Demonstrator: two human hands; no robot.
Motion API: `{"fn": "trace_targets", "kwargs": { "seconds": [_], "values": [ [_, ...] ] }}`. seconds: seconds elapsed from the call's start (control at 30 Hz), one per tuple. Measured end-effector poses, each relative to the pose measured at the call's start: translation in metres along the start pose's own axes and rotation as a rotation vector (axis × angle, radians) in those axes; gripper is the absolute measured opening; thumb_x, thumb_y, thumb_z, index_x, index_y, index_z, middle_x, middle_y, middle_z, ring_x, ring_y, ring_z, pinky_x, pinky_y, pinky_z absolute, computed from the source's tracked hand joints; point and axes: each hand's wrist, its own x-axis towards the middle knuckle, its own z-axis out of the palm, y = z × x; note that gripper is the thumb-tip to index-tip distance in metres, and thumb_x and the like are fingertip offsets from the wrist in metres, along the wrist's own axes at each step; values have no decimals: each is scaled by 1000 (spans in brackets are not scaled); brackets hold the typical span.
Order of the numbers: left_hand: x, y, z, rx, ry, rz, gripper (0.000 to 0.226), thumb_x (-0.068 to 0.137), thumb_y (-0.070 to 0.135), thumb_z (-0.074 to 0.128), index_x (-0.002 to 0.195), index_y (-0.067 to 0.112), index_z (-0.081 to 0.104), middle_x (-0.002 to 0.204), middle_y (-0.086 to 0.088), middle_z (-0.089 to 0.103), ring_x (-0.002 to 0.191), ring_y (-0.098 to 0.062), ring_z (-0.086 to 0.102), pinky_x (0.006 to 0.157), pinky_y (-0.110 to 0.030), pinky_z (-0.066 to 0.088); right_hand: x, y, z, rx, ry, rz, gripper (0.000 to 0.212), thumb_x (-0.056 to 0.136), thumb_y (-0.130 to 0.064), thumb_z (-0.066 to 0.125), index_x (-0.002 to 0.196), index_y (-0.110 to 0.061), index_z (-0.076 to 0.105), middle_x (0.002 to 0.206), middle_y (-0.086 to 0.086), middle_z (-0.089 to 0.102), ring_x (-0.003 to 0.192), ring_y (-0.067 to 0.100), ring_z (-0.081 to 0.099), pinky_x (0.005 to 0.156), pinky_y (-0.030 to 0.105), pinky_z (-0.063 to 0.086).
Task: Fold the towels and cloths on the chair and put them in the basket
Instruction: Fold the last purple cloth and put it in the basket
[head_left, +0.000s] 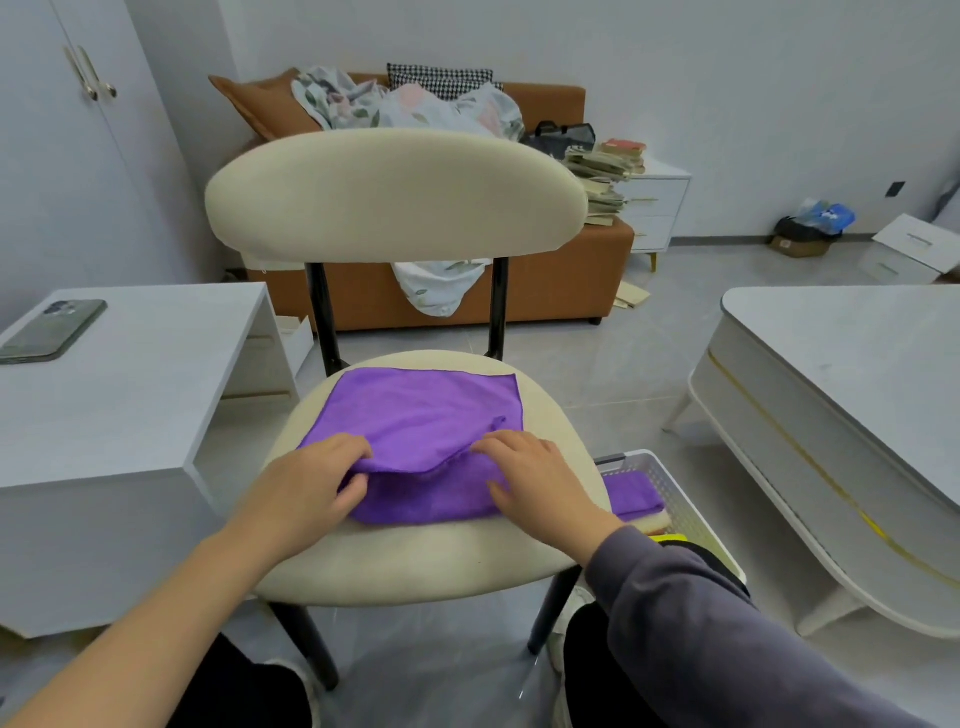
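purple cloth (426, 410) lies half-folded on the chair seat (415, 556), long side running left-right, left hand (311, 483) pinching its near edge, right hand (535, 473) flat on top and closer to the basket (675, 493) on the right.

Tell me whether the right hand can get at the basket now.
Probably yes: the white basket stands open-topped just right of the chair seat, close beside the right hand, with nothing between them.
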Motion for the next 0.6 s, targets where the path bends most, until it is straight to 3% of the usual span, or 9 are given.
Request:
{"fn": "trace_targets", "kwargs": {
  "seconds": [0.13,0.23,0.33,0.43,0.53,0.6],
  "values": [
    [-3,-2,1,7,-21,81,35,82,39,27,84,22,57,78,10,57,68,-16,54,57,-32,44,13,-15,11,-15,-57,-98,49,90,-9,48,138,-22,45,144,-2,43,133,21,36,109,39,25],
    [-8,-6,-3,22,-57,141,32,84,34,31,86,21,60,79,10,60,70,-16,57,61,-32,47,27,-14,11,-61,-99,-133,34,90,-13,51,123,-18,56,138,2,45,131,23,37,111,43,19],
    [-16,-19,-9,11,-72,89,34,80,34,31,89,22,62,82,11,63,72,-16,59,61,-30,46,34,-7,2,-61,-136,-109,20,90,-23,53,108,-17,61,123,2,55,119,21,47,113,42,15],
    [-25,-35,-11,-36,-74,-107,22,81,23,46,95,23,63,89,12,64,78,-17,60,65,-28,45,32,9,-6,-65,-126,-47,20,92,-28,52,109,-23,60,108,-3,66,107,19,57,112,37,19],
    [-27,-42,-6,-320,3,-353,19,84,1,62,85,20,66,78,7,68,75,-18,61,67,-17,41,23,28,-10,-95,-86,25,25,92,-31,55,116,-25,61,108,-4,68,106,19,58,97,29,28],
    [-23,-40,-5,-585,98,-515,18,87,1,62,78,17,67,68,7,69,73,-19,63,68,-17,45,17,41,-12,-75,-54,90,17,88,-29,60,103,-24,66,104,-3,65,102,19,58,90,29,33]
  ]
}}
